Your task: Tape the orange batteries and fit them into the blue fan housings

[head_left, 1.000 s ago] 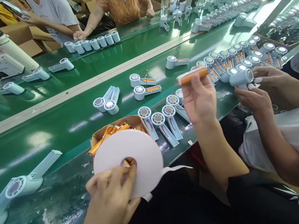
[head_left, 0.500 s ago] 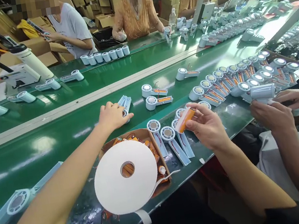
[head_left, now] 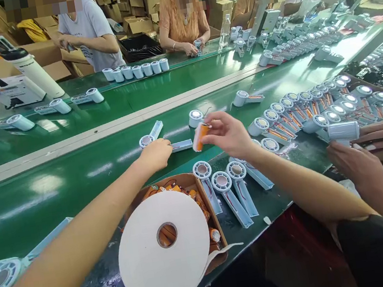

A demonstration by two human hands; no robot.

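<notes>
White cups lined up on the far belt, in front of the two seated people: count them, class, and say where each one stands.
7. The white cups stand in one row on the far belt, touching side by side, from the left end to the right end. None seems hidden.

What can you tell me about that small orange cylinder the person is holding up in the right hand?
The orange cylinder is short and round, with a glossy orange wrap and a pale end cap at its lower tip; it looks like a battery cell. It is tilted, upper end toward the right hand, whose fingertips pinch that end. It hangs just above the green belt, close to a pale blue handle shell that the left hand touches. Nothing but the fingers touches it.
</notes>
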